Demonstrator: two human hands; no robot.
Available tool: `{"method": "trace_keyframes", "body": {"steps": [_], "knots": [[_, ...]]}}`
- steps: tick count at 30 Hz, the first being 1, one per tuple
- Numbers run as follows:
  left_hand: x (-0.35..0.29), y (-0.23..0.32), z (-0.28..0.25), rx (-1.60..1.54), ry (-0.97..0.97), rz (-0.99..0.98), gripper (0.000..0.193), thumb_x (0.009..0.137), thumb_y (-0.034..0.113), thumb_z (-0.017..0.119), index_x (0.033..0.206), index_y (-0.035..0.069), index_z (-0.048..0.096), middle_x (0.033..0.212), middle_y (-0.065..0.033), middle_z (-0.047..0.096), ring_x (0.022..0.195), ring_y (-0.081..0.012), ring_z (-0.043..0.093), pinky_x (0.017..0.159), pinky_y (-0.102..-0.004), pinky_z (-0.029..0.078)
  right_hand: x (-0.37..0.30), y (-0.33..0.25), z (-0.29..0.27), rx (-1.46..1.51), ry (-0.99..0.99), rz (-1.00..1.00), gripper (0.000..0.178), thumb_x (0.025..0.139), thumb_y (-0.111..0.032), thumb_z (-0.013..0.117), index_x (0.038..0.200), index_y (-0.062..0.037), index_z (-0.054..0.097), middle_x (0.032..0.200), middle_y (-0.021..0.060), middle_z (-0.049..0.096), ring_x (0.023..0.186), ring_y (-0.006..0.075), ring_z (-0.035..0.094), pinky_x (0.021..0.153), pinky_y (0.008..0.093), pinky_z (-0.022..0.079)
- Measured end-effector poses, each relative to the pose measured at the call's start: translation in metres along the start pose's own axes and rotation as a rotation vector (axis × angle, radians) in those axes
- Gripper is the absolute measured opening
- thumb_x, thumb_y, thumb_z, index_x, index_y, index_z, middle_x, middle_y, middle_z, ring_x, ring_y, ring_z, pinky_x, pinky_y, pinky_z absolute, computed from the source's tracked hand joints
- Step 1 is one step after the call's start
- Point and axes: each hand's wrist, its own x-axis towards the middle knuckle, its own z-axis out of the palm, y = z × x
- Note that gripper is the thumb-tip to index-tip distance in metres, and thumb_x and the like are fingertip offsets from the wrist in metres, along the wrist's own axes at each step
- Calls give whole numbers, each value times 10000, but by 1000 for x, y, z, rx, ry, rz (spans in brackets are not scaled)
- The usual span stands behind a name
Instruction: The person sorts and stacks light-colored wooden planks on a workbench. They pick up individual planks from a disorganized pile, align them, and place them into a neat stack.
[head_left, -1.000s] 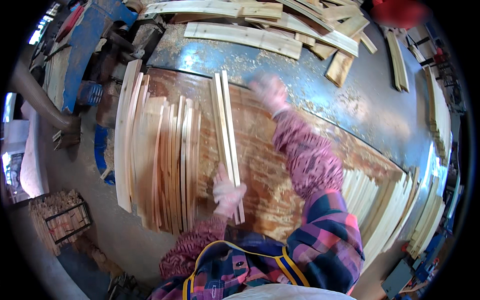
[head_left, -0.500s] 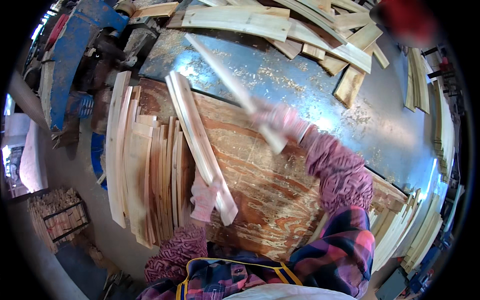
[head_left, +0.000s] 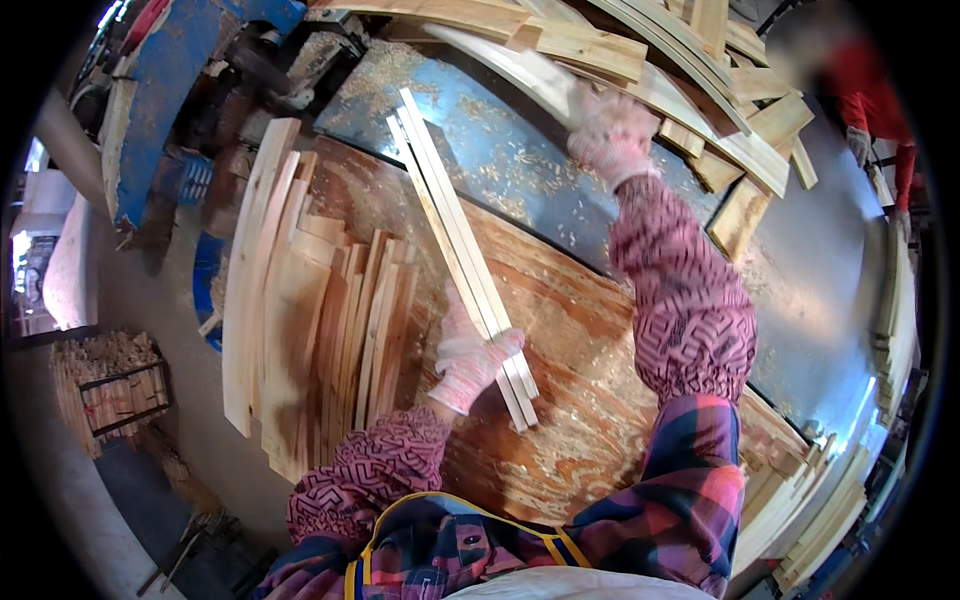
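My left hand (head_left: 470,352), in a light work glove, grips the near end of a bundle of long pale wooden slats (head_left: 450,215) that lies slanted across the reddish plywood bench (head_left: 590,330). My right hand (head_left: 612,130), also gloved, reaches far across the blue sawdust-covered metal table (head_left: 520,165) and rests on a curved pale board (head_left: 520,70) at the edge of the far wood pile. Whether its fingers close round the board is blurred.
A stack of flat boards (head_left: 310,320) lies left of the bench. Loose boards and offcuts (head_left: 690,70) heap along the far side. Another person in red with gloves (head_left: 875,110) stands at top right. More slats (head_left: 830,500) line the right edge.
My right hand let go of a slat it was carrying and reached farther out to the wood pile. The left hand kept its grip on the slat bundle, which swung slightly.
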Motion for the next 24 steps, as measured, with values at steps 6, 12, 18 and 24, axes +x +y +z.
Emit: {"method": "trace_keyframes", "body": {"steps": [6,12,18,24], "knots": [[10,-31,2,-150,87,174,1066,798,120,777,1593,42,71,1381,-230,535,1135,-317,608,933,-350,535,-151,38,55,1381,-438,96,245,839,-225,751,997,-38,745,919,161,743,844,256,713,798,347,600],[-24,-23,-28,-292,-33,88,1115,741,184,777,1598,52,76,1506,-289,391,1344,-351,488,1125,-386,419,-276,-12,85,1082,-678,-181,461,887,-284,700,1273,-69,568,1236,189,567,1143,301,533,986,410,455],[-10,18,-42,300,-47,-36,1254,752,351,803,1598,138,-98,1554,-267,293,1364,-402,442,1087,-391,440,-100,-18,13,340,176,-246,751,906,-390,653,1549,-146,349,1545,221,388,1436,385,364,1165,519,304],[-6,15,-41,327,-50,-53,1220,753,328,784,1600,129,-72,1546,-228,326,1266,-381,541,1043,-397,474,4,-8,25,149,-104,68,911,795,-394,746,1568,-252,286,1525,210,427,1380,385,451,1088,481,416]]}}
